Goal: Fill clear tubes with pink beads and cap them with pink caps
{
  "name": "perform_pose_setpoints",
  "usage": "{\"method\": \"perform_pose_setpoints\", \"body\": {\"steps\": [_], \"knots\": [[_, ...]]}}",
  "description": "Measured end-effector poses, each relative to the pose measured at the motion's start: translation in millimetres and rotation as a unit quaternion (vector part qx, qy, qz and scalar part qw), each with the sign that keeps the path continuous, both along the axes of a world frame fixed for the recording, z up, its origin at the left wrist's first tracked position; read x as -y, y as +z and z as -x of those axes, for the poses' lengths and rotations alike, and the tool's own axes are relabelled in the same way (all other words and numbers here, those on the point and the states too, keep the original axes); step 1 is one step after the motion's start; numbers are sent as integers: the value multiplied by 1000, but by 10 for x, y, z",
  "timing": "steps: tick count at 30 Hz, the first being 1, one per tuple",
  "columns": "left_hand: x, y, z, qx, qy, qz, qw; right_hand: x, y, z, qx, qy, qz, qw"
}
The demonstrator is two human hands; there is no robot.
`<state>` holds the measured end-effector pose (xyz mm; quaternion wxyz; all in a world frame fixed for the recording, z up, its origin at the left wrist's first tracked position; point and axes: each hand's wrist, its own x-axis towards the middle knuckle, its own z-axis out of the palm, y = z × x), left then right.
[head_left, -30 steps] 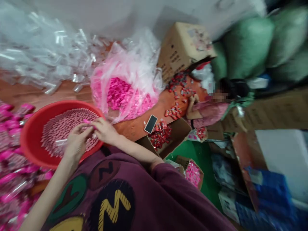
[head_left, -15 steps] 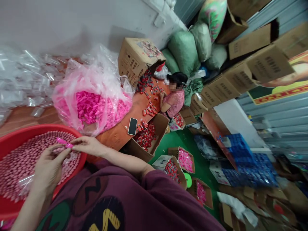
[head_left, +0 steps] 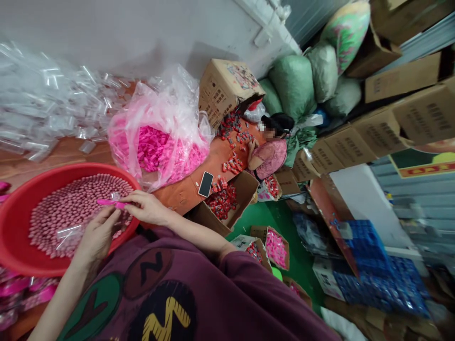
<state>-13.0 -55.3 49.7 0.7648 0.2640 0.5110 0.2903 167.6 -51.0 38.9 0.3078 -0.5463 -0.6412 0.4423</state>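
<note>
Strip (head_left: 104,202) lies flatter now, toward nine o'clock. Left hand (head_left: 94,237) and right hand (head_left: 149,209) pinch it; I'd keep both light.

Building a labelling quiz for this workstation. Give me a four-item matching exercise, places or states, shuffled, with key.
1. Bright pink piece
2. Red basin
3. Phone
4. Green sacks

A. Lies dark-screened on the orange surface
B. Piled near the wall
C. At the fingertips of the left hand and right hand
D. Holds many small light-pink pellets

Pairs: 1-C, 2-D, 3-A, 4-B
</note>
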Motion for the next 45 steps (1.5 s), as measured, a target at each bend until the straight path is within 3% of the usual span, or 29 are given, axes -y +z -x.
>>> {"method": "perform_pose_setpoints", "body": {"steps": [9,15,18,21,24,33,38,45], "knots": [[164,-129,1,31,41,-25,998,139,-48,-2,-21,-27,56,998],[188,14,-92,30,71,-37,996,195,42,-72,-74,-62,71,993],[130,-3,-138,62,73,-49,994,139,-21,-123,-109,-81,61,989],[93,-96,-145,88,89,-39,991,77,-81,-146,-79,-54,15,995],[126,-108,-143,102,125,-29,986,69,-28,-128,-22,4,-68,997],[134,146,-85,28,148,-70,986,93,193,51,37,32,-135,990],[93,121,60,-21,89,-119,989,105,204,12,11,60,-116,991],[132,108,208,84,-36,-48,995,-173,-92,67,-94,37,52,994]]}}
